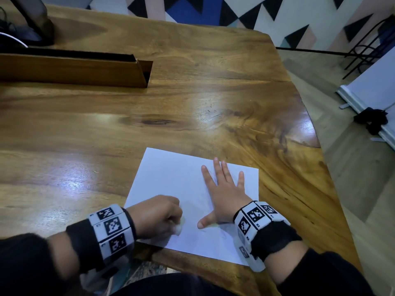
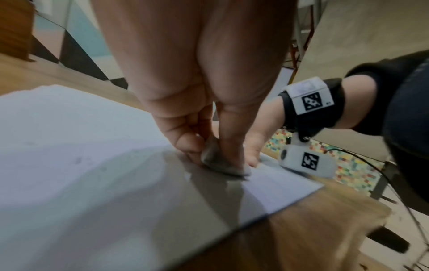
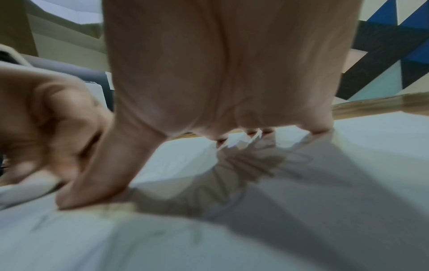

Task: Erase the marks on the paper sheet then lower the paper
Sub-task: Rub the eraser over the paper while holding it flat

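While your right hand (image 1: 224, 195) lies flat, fingers spread, anchoring the white paper sheet (image 1: 171, 180) at 6 o'clock on the wooden surface (image 1: 192, 92), your left hand (image 1: 158, 216) pinches the small white eraser (image 1: 178, 229) against remaining marks.

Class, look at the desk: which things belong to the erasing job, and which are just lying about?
Belong to the job:
paper sheet
eraser, pinched by the left hand
right hand, flat on the sheet
faint marks

Just lying about:
wooden tray
dark cables
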`<state>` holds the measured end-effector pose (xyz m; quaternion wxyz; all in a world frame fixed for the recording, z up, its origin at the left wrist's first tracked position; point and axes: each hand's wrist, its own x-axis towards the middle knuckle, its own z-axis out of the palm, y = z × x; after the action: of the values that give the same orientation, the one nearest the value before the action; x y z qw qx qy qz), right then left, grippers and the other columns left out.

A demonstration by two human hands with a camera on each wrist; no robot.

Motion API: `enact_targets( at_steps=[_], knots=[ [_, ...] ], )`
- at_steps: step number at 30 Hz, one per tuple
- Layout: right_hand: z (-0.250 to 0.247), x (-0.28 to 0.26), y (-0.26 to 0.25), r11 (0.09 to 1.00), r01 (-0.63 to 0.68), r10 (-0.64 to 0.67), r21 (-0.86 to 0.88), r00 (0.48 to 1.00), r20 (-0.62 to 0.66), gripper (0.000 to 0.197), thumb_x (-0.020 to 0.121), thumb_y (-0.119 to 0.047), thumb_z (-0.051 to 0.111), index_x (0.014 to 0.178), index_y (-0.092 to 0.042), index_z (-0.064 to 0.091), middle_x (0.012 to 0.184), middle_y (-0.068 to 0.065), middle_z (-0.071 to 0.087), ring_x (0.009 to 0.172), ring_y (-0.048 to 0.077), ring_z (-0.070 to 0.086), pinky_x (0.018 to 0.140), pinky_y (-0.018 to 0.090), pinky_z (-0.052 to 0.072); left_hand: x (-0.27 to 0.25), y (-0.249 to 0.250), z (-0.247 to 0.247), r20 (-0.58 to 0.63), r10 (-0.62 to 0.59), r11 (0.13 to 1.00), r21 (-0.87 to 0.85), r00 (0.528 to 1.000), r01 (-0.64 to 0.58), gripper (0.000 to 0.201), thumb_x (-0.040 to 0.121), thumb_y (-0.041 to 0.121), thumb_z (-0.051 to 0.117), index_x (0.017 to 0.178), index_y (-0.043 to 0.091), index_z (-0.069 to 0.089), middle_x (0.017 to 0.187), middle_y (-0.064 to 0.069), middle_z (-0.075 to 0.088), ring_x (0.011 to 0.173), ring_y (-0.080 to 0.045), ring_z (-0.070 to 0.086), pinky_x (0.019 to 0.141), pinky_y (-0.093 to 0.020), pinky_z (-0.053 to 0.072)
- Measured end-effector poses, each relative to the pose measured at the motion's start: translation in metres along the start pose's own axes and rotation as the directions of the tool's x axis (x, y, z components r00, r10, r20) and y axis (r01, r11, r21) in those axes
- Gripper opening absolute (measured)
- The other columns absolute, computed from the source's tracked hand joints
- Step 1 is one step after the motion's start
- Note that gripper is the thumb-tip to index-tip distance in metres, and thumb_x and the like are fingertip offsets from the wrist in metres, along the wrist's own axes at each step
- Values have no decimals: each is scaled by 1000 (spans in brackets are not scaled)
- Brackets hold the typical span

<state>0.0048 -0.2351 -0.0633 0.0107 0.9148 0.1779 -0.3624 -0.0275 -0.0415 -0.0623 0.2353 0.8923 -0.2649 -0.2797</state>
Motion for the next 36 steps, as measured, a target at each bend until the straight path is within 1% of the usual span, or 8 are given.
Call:
enact_targets(
  at_steps=[4,10,15,20,23,26,31,36],
  knots=[
    [0,0,0,1000,0,0,6,1000,0,143,61,-72,71,142,-23,-36,133,5,-55,134,27,-43,109,64,-15,15,-9,-10,-254,-63,998,-2,965,64,7,81,15,60,75,10,60,71,15,38,75,-13,47,59,-19,29],
    [-1,0,-1,1000,-4,4,-7,1000,0,142,61,-73,70,142,-23,-36,136,6,-54,135,28,-42,109,64,-15,-7,-6,-7,101,-24,1000,15,995,23,13,75,23,59,76,10,62,84,6,50,83,-16,54,74,-29,45],
    [-1,0,-1,1000,-10,10,-2,1000,3,142,62,-71,71,142,-23,-36,135,6,-54,134,27,-43,110,64,-15,11,-6,-7,-173,-53,999,-14,983,52,11,81,20,59,75,11,57,76,9,42,76,-15,49,61,-14,33],
    [-1,-1,-1,1000,-8,8,5,1000,5,143,61,-71,71,142,-23,-36,132,5,-55,135,27,-42,109,64,-15,-7,-7,-1,109,14,998,-64,994,-7,14,71,25,51,71,14,60,74,14,44,79,-11,54,74,-27,47],
    [-1,-1,-1,1000,-8,8,2,1000,4,142,61,-71,71,142,-23,-36,133,5,-55,135,27,-42,109,64,-15,9,-5,-6,-12,6,1000,6,1000,-6,7,79,17,55,76,12,59,73,15,40,77,-11,49,67,-19,39],
    [-1,-1,-1,1000,-8,7,7,1000,8,142,62,-71,71,142,-23,-36,132,5,-55,134,27,-43,110,64,-15,16,2,-3,-139,-26,999,43,990,32,8,83,18,54,79,12,57,82,6,44,79,-17,50,70,-26,38],
    [-1,0,-1,1000,-3,3,3,1000,12,142,62,-72,70,142,-22,-36,131,7,-56,134,28,-43,109,64,-16,5,11,1,172,69,993,79,983,-84,11,82,19,56,82,10,63,94,-6,57,90,-21,55,78,-30,44],
    [0,1,0,1000,-3,3,4,1000,5,142,62,-71,71,141,-23,-36,131,6,-56,134,28,-43,108,64,-17,33,14,-11,-121,-17,997,66,992,26,7,84,15,53,80,11,57,84,2,44,80,-22,52,75,-33,43]
  ],
)
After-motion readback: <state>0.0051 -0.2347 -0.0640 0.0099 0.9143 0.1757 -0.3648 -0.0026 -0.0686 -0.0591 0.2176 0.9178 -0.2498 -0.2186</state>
